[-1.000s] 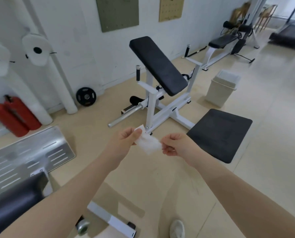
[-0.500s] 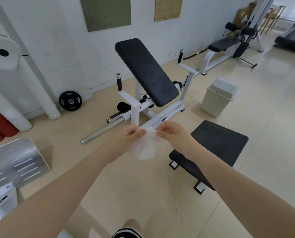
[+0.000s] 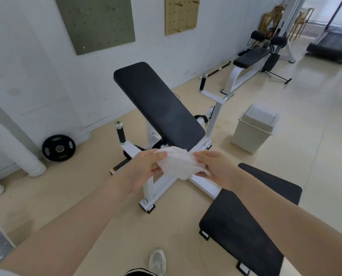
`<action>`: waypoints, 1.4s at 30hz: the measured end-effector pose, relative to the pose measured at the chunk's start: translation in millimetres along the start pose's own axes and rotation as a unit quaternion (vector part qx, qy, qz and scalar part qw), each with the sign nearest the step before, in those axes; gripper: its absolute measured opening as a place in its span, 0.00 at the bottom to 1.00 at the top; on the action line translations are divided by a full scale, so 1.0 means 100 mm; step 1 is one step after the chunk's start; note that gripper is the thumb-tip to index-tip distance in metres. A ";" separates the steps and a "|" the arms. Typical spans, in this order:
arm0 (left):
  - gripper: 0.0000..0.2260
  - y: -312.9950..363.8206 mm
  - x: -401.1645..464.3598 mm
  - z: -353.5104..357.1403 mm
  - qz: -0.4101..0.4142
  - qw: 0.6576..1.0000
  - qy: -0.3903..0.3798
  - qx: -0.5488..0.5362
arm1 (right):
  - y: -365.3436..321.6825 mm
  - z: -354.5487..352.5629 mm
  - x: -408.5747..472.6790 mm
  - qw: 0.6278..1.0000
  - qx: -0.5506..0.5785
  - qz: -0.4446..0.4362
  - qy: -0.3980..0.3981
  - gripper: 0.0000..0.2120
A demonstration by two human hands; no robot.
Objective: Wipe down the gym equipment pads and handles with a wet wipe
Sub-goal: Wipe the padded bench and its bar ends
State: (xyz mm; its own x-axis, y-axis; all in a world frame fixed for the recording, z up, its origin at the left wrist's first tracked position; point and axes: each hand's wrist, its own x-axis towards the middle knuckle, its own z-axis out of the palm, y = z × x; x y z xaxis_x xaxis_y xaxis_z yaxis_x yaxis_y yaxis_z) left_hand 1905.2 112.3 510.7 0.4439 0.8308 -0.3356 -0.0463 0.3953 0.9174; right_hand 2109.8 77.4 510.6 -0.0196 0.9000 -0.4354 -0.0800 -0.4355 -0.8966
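Note:
Both hands hold a white wet wipe (image 3: 179, 163) spread between them at the centre of the view. My left hand (image 3: 144, 169) pinches its left side and my right hand (image 3: 216, 168) grips its right side. Just beyond the wipe, a slanted black pad (image 3: 158, 106) sits on a white-framed machine (image 3: 201, 181). Black-gripped handles stand at its left (image 3: 120, 133) and right (image 3: 202, 83). A black seat pad (image 3: 244, 228) lies low at the lower right, under my right forearm.
A beige lidded bin (image 3: 253, 129) stands right of the machine. A black weight plate (image 3: 58, 148) leans on the wall at left beside a white pipe. Another bench (image 3: 250, 56) and a treadmill (image 3: 329, 46) sit further back. My shoe (image 3: 157, 262) shows at the bottom.
I have stepped closer to the slanted pad, which now looms larger. The wipe has been opened out wider between my hands and raised toward the pad's lower end.

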 end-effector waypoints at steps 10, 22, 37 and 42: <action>0.15 0.44 1.74 0.01 -0.025 0.999 -0.037 0.020 | -0.74 -0.54 1.47 0.996 0.069 0.025 0.042 0.08; 0.13 1.24 3.60 0.01 0.089 0.990 -0.041 0.097 | -1.62 -1.64 3.14 0.977 0.062 -0.133 -0.151 0.21; 0.06 1.88 5.10 -0.63 0.129 0.922 0.070 0.357 | -2.21 -1.49 5.14 0.947 -0.273 0.001 -0.170 0.08; 0.13 1.92 5.32 -0.94 0.147 0.899 0.182 0.371 | -2.37 -1.28 5.62 0.966 -0.257 -0.018 -0.033 0.14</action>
State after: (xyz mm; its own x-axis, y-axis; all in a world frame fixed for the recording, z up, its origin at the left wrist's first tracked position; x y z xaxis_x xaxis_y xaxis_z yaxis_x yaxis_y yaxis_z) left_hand 2048.0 667.1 487.8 0.1807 0.9833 0.0200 0.5553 -0.1188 0.8231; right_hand 2245.5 684.3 468.6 -0.0905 0.9069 -0.4114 0.4237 -0.3388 -0.8400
